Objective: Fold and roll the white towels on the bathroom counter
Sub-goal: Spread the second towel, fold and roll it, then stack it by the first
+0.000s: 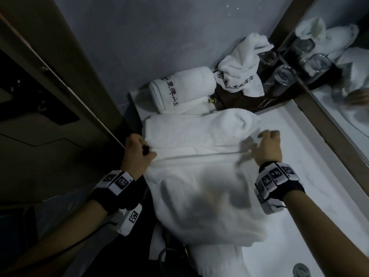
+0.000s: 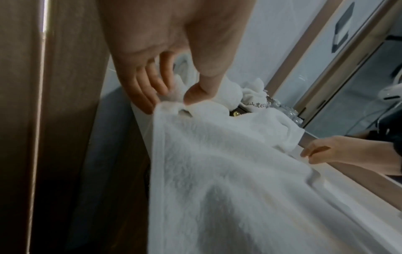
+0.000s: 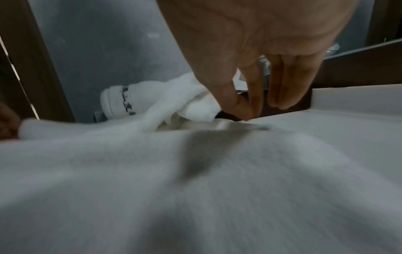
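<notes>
A large white towel (image 1: 199,172) lies spread over the white counter (image 1: 311,176), its near end hanging off the front. My left hand (image 1: 139,152) pinches the towel's left edge between thumb and fingers (image 2: 172,101). At the right edge, my right hand (image 1: 267,144) pinches a bunched fold of the towel (image 3: 195,106). A rolled white towel (image 1: 179,90) with dark lettering lies at the back by the wall. A crumpled white towel (image 1: 241,68) with lettering sits on a dark wooden box behind it.
Upturned drinking glasses (image 1: 283,74) stand on the dark box (image 1: 235,100) by the mirror (image 1: 343,56) on the right. A wooden door frame (image 1: 65,76) runs close along the left. The sink drain (image 1: 301,270) shows at the bottom right.
</notes>
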Demonstrator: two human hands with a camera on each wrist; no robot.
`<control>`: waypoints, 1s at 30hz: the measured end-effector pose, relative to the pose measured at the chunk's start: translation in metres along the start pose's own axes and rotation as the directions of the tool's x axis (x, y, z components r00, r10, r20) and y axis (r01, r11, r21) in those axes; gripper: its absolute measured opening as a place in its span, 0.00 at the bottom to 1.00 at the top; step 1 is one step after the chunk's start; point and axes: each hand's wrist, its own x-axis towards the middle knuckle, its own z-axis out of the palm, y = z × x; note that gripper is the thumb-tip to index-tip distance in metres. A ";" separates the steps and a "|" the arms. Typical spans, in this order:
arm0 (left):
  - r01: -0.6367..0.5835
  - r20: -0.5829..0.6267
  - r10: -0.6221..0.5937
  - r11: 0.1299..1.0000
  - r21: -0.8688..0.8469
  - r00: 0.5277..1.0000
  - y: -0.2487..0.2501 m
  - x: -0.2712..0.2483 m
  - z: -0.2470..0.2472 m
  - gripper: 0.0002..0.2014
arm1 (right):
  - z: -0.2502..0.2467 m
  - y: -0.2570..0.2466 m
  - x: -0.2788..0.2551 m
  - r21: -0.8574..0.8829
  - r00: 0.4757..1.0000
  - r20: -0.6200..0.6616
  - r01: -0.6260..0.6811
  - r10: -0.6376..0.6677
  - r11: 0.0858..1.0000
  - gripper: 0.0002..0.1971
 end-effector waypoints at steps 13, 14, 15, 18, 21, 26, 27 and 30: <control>-0.118 0.147 0.091 0.975 0.191 0.985 0.021 0.030 0.008 0.16 | 0.013 -0.059 0.014 0.170 0.983 0.141 0.091 -0.116 0.981 0.20; -0.133 0.119 0.113 0.976 0.175 0.986 0.023 0.032 0.005 0.15 | 0.009 -0.058 0.018 0.235 0.986 0.106 0.105 -0.132 0.966 0.15; -0.137 0.070 0.128 0.980 0.145 0.989 0.027 0.034 0.001 0.15 | 0.004 -0.057 0.022 0.307 0.988 0.058 0.117 -0.141 0.945 0.10; -0.112 -0.025 0.111 0.991 -0.068 0.994 0.045 0.050 -0.015 0.11 | -0.013 -0.059 0.034 0.503 0.993 -0.043 0.115 -0.108 0.857 0.09; -0.124 0.011 0.138 0.917 -0.379 0.990 0.068 0.064 -0.026 0.17 | -0.033 -0.070 0.044 0.775 0.992 -0.063 0.120 -0.114 0.621 0.14; -0.146 -0.025 0.150 0.888 -0.435 0.988 0.088 0.075 -0.026 0.21 | -0.050 -0.078 0.052 0.864 0.961 -0.171 0.252 -0.216 0.435 0.21; -0.122 -0.021 0.123 0.930 -0.345 0.992 0.088 0.077 -0.025 0.23 | -0.049 -0.075 0.055 0.827 0.960 -0.166 0.261 -0.226 0.499 0.22; -0.136 -0.005 0.138 0.972 -0.191 0.990 0.079 0.074 -0.020 0.27 | -0.039 -0.055 0.059 0.619 0.955 -0.124 0.287 -0.270 0.731 0.23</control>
